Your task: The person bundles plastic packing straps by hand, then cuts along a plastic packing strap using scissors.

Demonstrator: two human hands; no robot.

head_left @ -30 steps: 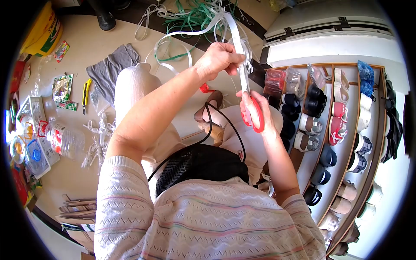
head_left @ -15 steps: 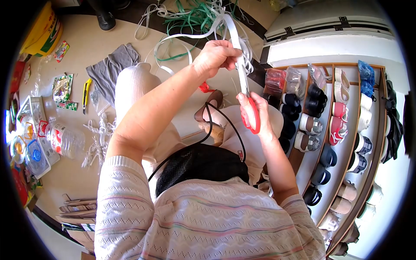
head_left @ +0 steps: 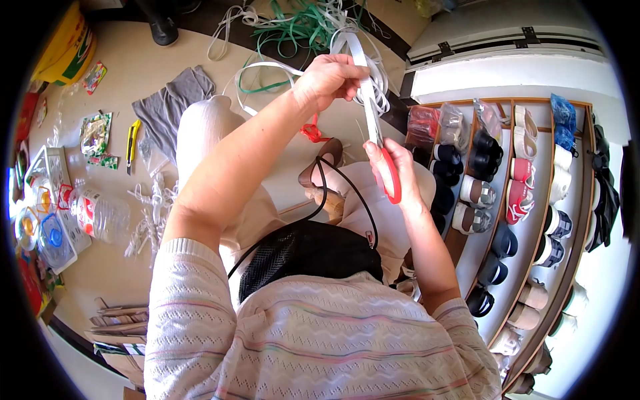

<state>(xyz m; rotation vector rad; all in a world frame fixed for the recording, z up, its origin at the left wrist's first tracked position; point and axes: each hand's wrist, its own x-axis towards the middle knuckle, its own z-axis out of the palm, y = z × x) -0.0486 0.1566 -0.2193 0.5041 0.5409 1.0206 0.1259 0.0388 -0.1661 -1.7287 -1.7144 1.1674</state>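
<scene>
My left hand [head_left: 331, 81] is closed in a pinch on a white plastic strap [head_left: 357, 50], which runs up to a tangled heap of straps. My right hand [head_left: 400, 172] grips red-handled scissors [head_left: 391, 175] with the blades pointing up along the strap. Blades and strap overlap, so I cannot tell whether the blades are parted or cutting. Looped white strap [head_left: 379, 93] hangs just right of my left hand. Green straps [head_left: 293, 30] lie among the white ones beyond. Below my hands, a black mesh bag [head_left: 313, 257] with a cord rests on my lap.
On the right stands a shoe rack [head_left: 490, 267] with several pairs of shoes. Left on the floor are a grey cloth [head_left: 175, 100], a yellow cutter knife [head_left: 133, 147], a clear plastic bottle [head_left: 100, 215] and a yellow bucket [head_left: 67, 47]. Red strap [head_left: 312, 131] lies near my foot.
My left hand has shifted slightly left and the strap above it looks straighter. The loose white loop behind it has dropped. My right hand and the scissors have hardly moved.
</scene>
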